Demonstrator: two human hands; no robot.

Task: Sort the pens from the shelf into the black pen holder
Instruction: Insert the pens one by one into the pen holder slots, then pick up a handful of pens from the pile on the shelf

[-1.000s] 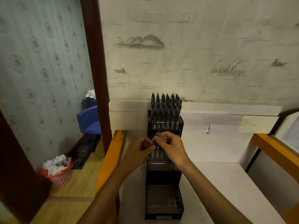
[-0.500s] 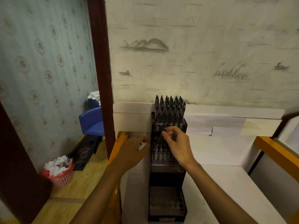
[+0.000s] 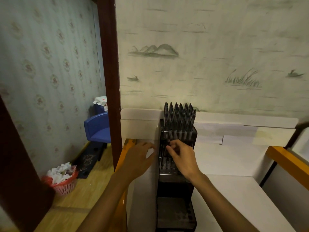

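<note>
While the tall black tiered plastic pen holder (image 3: 177,181) stands against the far wall on the white shelf (image 3: 234,190), its top tier packed with dark pens (image 3: 179,114), the right hand (image 3: 182,158) pinches a pen in the middle tier (blurred); the left hand (image 3: 138,158), just left, hangs loosely curled, holding nothing.

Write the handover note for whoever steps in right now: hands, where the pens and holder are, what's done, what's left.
Right hand: fingers curled at the middle tier of the black pen holder, apparently pinching a pen into a slot; the grip is partly hidden.
Left hand: loosely curled beside the holder's left side, something pale at its palm; cannot tell what.
Top tier: packed with upright pens.
Middle tier: partly filled.
Bottom tier: no pens visible.
Left to do: seat this pen, then fill the remaining slots. No loose pens in view.
</note>
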